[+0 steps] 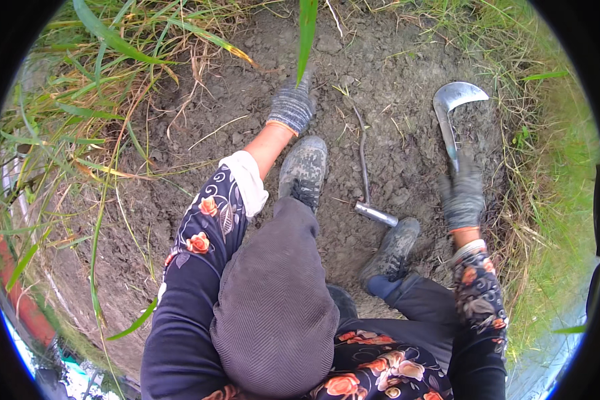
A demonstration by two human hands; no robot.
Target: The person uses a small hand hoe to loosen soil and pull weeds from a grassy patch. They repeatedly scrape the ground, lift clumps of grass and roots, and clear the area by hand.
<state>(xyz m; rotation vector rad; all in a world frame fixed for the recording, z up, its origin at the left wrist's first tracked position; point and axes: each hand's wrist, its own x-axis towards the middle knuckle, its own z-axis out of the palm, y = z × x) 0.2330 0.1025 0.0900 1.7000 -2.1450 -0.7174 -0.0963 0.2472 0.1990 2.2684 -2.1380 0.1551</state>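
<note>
My left hand (292,105), in a grey knit glove with an orange cuff, reaches down to the bare soil (240,100) ahead of my left shoe (305,167). A green leaf blade (307,35) crosses in front of its fingers, which blur into the soil. On the right, a sickle (445,115) with a curved steel blade lies over the ground, its tip pointing right. My gloved right hand (464,197) is blurred over the sickle's handle end. The blade looks sharp while the hand is smeared, so whether the fingers grip the handle is unclear.
Between my feet lies a bent thin rod (364,150) meeting a short metal tube (376,215), which touches or nearly touches my right shoe (392,250). Tall grass (105,100) leans in from the left. Shorter grass (545,200) borders the soil at right.
</note>
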